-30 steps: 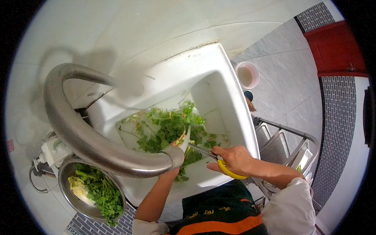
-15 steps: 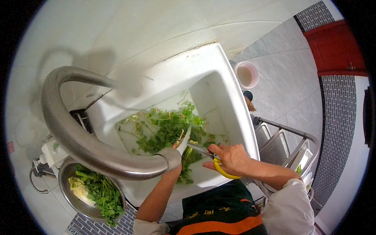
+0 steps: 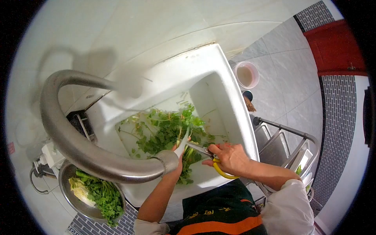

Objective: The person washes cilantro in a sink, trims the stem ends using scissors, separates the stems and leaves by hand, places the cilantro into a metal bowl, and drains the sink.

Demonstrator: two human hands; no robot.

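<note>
My right hand (image 3: 234,158) grips yellow-handled scissors (image 3: 223,168), whose metal blades point left toward the leafy stems. Partly behind the tap's spout and running water, my left hand (image 3: 178,169) is closed around a bunch of cilantro (image 3: 190,155) near its stem ends. The scissor blades reach the stems beside my left fingers. More loose cilantro (image 3: 158,135) lies in the white sink (image 3: 229,98) under both hands. A stream of water (image 3: 183,145) falls over the left hand and hides part of its fingers.
A curved metal tap (image 3: 74,141) arches across the left side, close over my left hand. At lower left stands a metal bowl (image 3: 64,192) with greens and a pale cabbage piece. A bucket (image 3: 253,75) of cloudy water and a metal rack (image 3: 288,131) are on the right.
The tap appears slightly lower in view. Both hands stay nearly in place, with the scissors and left fingers shifted only a little.
</note>
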